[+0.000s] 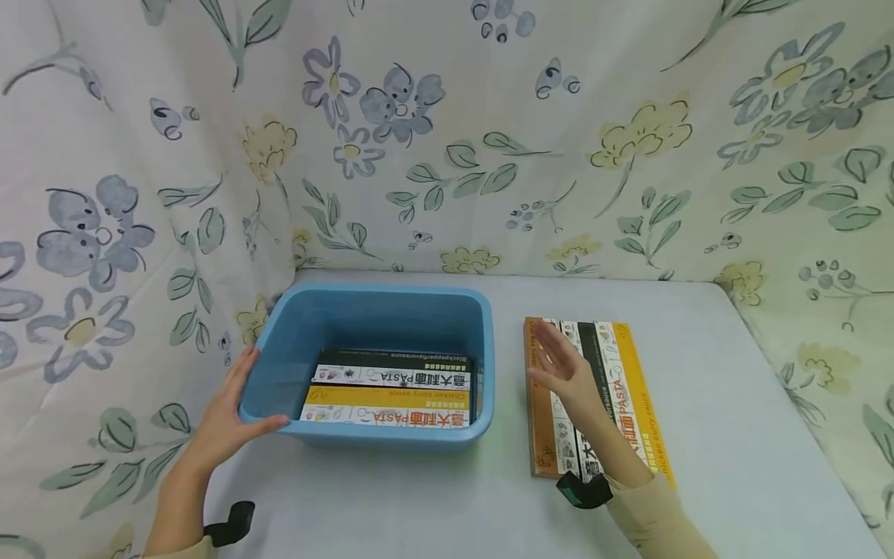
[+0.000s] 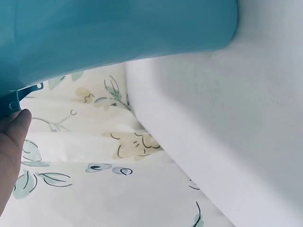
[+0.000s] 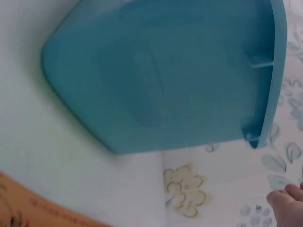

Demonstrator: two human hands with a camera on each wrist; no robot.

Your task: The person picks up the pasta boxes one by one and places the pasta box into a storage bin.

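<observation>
A light blue plastic bin (image 1: 363,436) stands at the left of the table, its outer wall (image 2: 118,28) filling the upper left wrist view. My left hand (image 1: 222,423) holds its near left corner, thumb along the front rim and fingers at the left rim. Inside the bin lie pasta boxes (image 1: 391,397), with black, white and yellow bands and upside-down print. To the right of the bin, more pasta boxes (image 1: 543,435) lie side by side, orange-brown, black, white and yellow. My right hand (image 1: 562,371) hovers over them with loosely bent fingers, nothing in it, and partly covers them.
The white table (image 1: 740,404) extends right of the boxes and in front of the bin. A floral curtain (image 1: 447,186) hangs behind and around it, close to the bin's left side. Dark straps (image 1: 585,492) circle both wrists, below beige sleeves.
</observation>
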